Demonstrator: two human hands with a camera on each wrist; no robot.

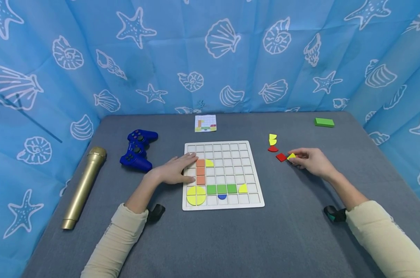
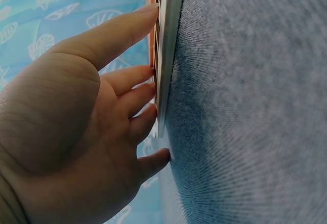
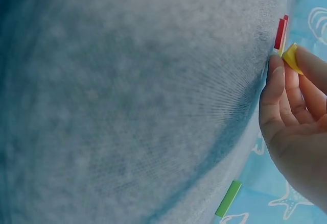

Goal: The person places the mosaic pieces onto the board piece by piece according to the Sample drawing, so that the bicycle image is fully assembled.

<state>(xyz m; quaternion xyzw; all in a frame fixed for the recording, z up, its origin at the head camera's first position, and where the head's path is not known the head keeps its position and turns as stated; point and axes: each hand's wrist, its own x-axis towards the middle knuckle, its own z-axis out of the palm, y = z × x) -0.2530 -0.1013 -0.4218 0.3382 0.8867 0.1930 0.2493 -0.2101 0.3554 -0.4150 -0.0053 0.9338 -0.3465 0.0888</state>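
My left hand [image 1: 175, 170] rests on the left edge of a white grid board [image 1: 230, 154], its fingers spread and fairly straight. On the board lie three orange squares [image 1: 200, 171], three green squares [image 1: 221, 189], a blue rounded piece [image 1: 222, 197], a yellow circle [image 1: 196, 195] of several pieces and two single yellow quarter-circles [image 1: 243, 188]. Right of the board, my right hand [image 1: 312, 160] pinches a small yellow piece [image 3: 292, 59] between thumb and fingers. Close to its fingertips lies a red square [image 1: 281, 157]; a red rounded piece [image 1: 273, 148] and two yellow pieces [image 1: 272, 142] lie farther back.
Behind the board lies a pattern card [image 1: 205, 123]. A blue game controller [image 1: 137, 150] and a gold microphone [image 1: 84, 189] lie to the left. At the back right is a green block [image 1: 324, 122]. A blue shell-print curtain [image 1: 223, 92] hangs along the table's far edge.
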